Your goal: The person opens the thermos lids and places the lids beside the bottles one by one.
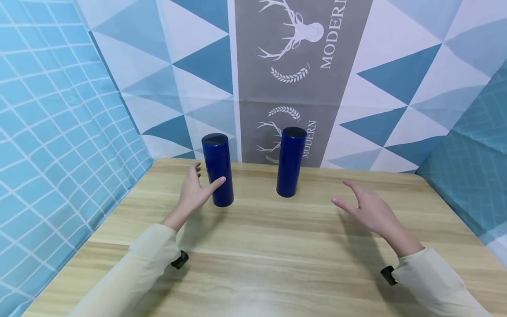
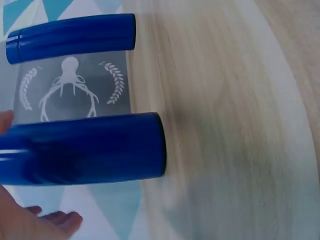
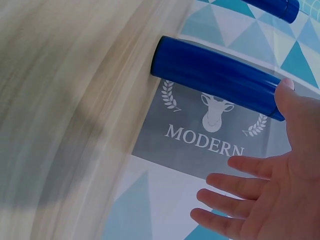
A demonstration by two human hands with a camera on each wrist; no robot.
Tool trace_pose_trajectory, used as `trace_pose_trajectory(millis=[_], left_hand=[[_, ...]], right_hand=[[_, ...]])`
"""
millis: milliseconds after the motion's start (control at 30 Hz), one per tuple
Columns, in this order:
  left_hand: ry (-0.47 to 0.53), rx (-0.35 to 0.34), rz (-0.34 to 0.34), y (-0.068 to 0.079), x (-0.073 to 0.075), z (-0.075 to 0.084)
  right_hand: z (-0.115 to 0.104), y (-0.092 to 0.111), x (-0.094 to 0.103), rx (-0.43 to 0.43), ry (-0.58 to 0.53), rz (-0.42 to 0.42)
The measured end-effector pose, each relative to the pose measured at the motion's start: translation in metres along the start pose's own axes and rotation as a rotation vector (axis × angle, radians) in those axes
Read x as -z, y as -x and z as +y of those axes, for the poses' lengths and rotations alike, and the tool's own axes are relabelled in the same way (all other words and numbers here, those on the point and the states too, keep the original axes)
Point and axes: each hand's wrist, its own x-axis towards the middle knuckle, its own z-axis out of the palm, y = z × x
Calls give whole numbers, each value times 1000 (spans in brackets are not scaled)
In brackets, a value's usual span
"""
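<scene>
Two dark blue cylindrical bottles with black tops stand upright on the wooden table. At the left bottle (image 1: 218, 158), my left hand (image 1: 193, 192) has its thumb across the near side and its fingers spread to the left. In the left wrist view a gap shows between those fingers (image 2: 62, 222) and the bottle (image 2: 95, 150). The right bottle (image 1: 291, 165) stands between the two hands. My right hand (image 1: 372, 209) hovers to its right, holding nothing, fingers extended and thumb apart. In the right wrist view the thumb overlaps the end of that bottle (image 3: 215, 75).
The wooden table (image 1: 253, 264) runs back to a wall covering (image 1: 202, 83) with triangles and a grey deer-print strip (image 1: 257, 79). Blue tile-patterned covering (image 1: 47, 132) borders the left, and teal covering (image 1: 471, 163) the right. Dark devices sit at both wrists.
</scene>
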Motion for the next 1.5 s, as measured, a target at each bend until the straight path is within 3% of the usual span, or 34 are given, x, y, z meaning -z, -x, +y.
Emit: trace_pose_trajectory(millis=[300,433,700,1200,1500], left_hand=[[164,6,-54,-7,-8,-5],[183,34,-71,-9,-13,-3],[212,47,-17,-11,-23,-5],[231,9,82,-15,-36,-14],[264,23,89,-18,-39,-15]], right_hand=[[-2,-2,-2,14,-23,-15],[-3,-4,-1,20,-20,-13],[-8,-6,4,20,-43,-21],[-20,-13,13,40,-50,-37],[-24,-16,20,95,-30,-97]])
